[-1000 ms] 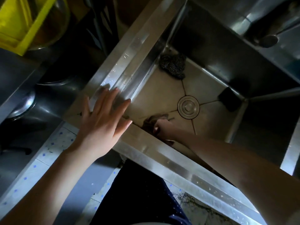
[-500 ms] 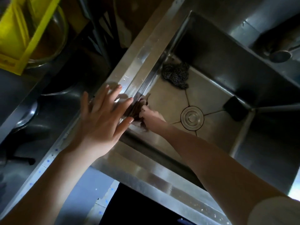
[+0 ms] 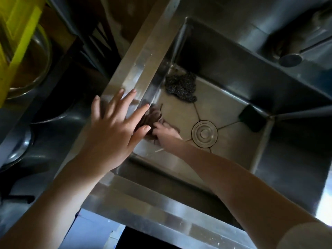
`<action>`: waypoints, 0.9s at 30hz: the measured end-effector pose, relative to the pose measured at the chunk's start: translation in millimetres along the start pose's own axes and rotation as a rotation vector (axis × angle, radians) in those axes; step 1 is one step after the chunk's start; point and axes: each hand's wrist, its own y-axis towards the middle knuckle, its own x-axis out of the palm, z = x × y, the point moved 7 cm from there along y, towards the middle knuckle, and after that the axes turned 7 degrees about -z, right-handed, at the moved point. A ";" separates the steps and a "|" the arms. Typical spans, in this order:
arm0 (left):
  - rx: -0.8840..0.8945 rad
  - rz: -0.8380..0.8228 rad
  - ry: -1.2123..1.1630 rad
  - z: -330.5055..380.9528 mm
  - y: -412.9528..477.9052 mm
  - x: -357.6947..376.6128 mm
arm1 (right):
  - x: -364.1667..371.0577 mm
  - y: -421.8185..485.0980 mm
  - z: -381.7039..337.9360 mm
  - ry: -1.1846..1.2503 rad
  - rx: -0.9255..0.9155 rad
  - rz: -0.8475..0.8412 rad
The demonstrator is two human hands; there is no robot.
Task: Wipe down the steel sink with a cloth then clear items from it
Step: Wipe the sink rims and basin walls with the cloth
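Left hand (image 3: 113, 130) flat, fingers straight, on sink (image 3: 140, 60) rim. Right hand (image 3: 166, 133) grasps cloth (image 3: 152, 114) on the sink floor against the left wall. Scourer (image 3: 181, 86) in far corner.

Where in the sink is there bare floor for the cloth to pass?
Bare: the sink floor between the steel scourer and black sponge, beyond the drain; also right of the drain. Crowded: the left wall, where the right hand grips the cloth below the left hand.
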 end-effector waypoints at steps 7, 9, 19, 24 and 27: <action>0.052 -0.013 0.016 27.0 36.6 -2.0 | 44.0 -67.2 -1.5 -0.066 -0.180 -0.121; 0.086 -0.015 0.049 35.7 46.8 -1.1 | 39.6 -71.6 15.2 0.004 -0.125 -0.119; 0.142 -0.012 -0.001 71.6 100.8 2.5 | -9.7 -67.0 138.0 0.031 0.296 0.201; 0.183 -0.002 0.042 85.9 131.3 5.0 | -37.3 -67.6 205.3 0.408 0.605 0.390; 0.210 0.007 0.072 92.6 153.9 2.7 | -49.7 -80.3 245.8 0.592 0.798 0.541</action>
